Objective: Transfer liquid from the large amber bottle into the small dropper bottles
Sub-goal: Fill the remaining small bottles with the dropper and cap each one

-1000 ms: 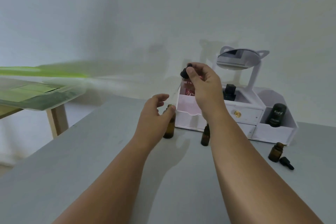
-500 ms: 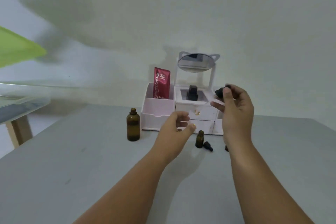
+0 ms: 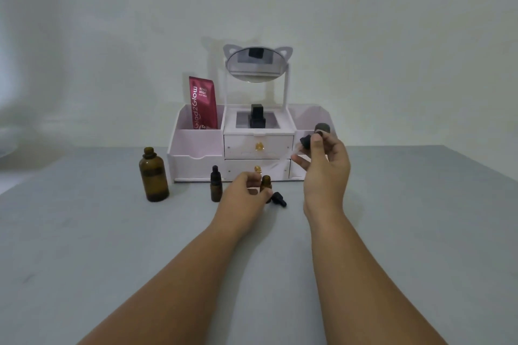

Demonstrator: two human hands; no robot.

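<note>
Nearest to us, two bare forearms reach out over the grey table. Our left hand curls its fingers around a small open dropper bottle, brown glass with a bare neck, standing on the table; a loose black cap lies just beside it. Our right hand is raised above, pinching the black bulb of a dropper whose clear tube slants down toward the left. A second small bottle, capped in black, stands just left of our left hand. Further left stands the large amber bottle, upright, uncapped, dark brown with a rounded shoulder. Behind them sits a white organiser holding a red sachet, topped by a round mirror
</note>
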